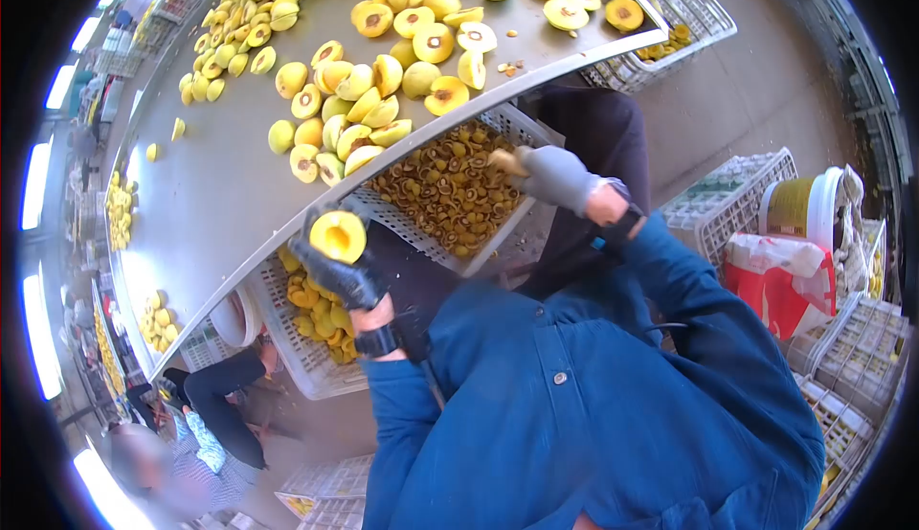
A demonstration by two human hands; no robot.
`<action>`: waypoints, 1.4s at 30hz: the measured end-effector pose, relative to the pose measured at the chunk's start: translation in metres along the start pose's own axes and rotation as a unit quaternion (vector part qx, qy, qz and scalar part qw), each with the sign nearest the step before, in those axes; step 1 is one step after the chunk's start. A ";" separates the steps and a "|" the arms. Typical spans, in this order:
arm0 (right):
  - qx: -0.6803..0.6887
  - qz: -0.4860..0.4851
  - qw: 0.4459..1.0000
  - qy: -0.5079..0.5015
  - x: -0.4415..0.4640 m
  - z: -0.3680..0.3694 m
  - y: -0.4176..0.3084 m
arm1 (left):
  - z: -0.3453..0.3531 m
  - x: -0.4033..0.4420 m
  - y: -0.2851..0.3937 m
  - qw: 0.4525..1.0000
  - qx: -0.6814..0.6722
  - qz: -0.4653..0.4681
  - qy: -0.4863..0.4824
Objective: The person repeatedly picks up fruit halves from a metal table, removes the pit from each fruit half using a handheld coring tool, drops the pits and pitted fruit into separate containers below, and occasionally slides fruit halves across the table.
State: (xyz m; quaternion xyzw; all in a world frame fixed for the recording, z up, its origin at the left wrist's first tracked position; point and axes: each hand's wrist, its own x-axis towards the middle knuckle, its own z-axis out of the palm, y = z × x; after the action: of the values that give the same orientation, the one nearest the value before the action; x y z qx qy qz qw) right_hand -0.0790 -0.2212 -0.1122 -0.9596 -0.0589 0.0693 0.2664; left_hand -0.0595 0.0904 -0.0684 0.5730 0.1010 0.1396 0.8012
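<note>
A pitted yellow peach half (338, 236) sits in my left hand (347, 267), which wears a black glove, its hollow facing up. My right hand (555, 178), in a grey glove, is closed around a small tan piece (507, 161) that is blurred. It is over a crate of cut-out pit pieces (450, 185). Below my left hand, a white crate (306, 367) holds yellow peach halves (321, 315). Many peach halves (364, 109) with pits lie on the metal table (235, 200).
A white crate (713, 27) stands beyond the table's right corner. Crates (732, 195), a white bucket (809, 206) and a red bag (780, 281) are at the right. Another person (206, 434) sits at the lower left. The table's raised edge (431, 131) runs before me.
</note>
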 end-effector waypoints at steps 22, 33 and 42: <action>0.093 -0.003 0.991 -0.100 -0.017 0.022 -0.032 | -0.039 0.184 -0.008 0.865 0.476 0.071 -0.145; 0.668 0.063 0.741 0.005 0.042 -0.029 -0.173 | 0.037 0.014 0.047 0.935 0.282 0.165 -0.138; 0.163 -0.137 0.967 0.137 -0.012 -0.039 -0.155 | 0.052 -0.031 0.045 0.822 0.416 0.362 -0.146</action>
State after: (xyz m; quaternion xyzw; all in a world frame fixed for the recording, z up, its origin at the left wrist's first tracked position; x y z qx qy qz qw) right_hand -0.0962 -0.1103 0.0023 -0.8864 -0.1405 -0.0918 0.4313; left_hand -0.0764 0.0470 -0.0086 0.8608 -0.1836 0.2785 0.3844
